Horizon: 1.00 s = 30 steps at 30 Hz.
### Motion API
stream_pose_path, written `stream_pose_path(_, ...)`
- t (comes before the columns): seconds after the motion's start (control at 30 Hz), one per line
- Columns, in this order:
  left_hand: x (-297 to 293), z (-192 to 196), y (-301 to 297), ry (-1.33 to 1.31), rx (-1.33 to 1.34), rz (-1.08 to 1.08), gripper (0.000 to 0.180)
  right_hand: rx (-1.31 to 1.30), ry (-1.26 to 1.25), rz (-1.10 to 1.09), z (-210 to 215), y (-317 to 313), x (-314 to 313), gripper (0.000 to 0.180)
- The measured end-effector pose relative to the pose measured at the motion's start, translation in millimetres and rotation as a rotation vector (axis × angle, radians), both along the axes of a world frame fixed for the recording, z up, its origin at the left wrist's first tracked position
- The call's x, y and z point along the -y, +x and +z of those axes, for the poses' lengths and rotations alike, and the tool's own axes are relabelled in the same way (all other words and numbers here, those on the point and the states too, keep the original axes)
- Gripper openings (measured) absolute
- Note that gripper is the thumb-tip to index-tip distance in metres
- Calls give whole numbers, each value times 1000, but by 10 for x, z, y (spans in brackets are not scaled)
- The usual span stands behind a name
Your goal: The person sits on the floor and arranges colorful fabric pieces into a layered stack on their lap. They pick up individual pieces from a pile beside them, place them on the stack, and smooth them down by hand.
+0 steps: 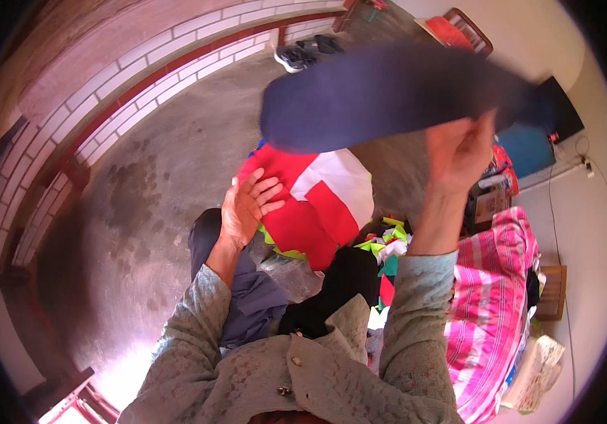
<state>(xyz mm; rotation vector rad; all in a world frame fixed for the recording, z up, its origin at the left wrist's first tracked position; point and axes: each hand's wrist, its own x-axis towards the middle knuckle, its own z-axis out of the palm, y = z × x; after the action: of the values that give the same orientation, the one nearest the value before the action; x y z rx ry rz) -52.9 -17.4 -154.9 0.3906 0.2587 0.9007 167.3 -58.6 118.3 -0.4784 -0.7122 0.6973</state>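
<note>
My right hand (461,150) is raised at the right, its fingers pinched on the edge of a dark navy piece of cloth (360,99). The cloth stretches out to the left in mid-air, blurred by motion. My left hand (248,205) is open, palm up and fingers spread, with nothing in it. It is beside a heap of red and white cloth pieces (328,212) in front of my knees. Some lime-green cloth (282,244) shows under the heap's near edge. The navy cloth covers part of the view beyond the heap.
Several bright cloth scraps (392,244) lie on the floor right of the heap. A pink plaid cloth (491,304) drapes over something along my right side. Dark shoes (303,55) stand by the low white-brick wall (176,71). A red-seated chair (452,32) is at the far right.
</note>
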Motion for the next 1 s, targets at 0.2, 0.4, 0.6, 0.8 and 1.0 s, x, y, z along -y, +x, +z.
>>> stream_pose_path(0.2,-29,109,-30,-183,118,-67,86,360,-201,305,-1881,373,291,25)
stream_pose_path(0.4,-33,55,-3,-356,-48,75,63,40,-204,280,-2526,469,778,24)
stream_pose_path(0.6,-56,-83,10,-364,-138,75,42,-155,-401,61,-2807,624,969,34)
stream_pose_path(0.8,-61,-37,13,-392,-101,98,37,-422,-441,81,-2732,619,1168,46)
stream_pose_path(1.0,-62,-38,19,-383,-80,83,39,-532,-714,-128,-2698,583,1318,40)
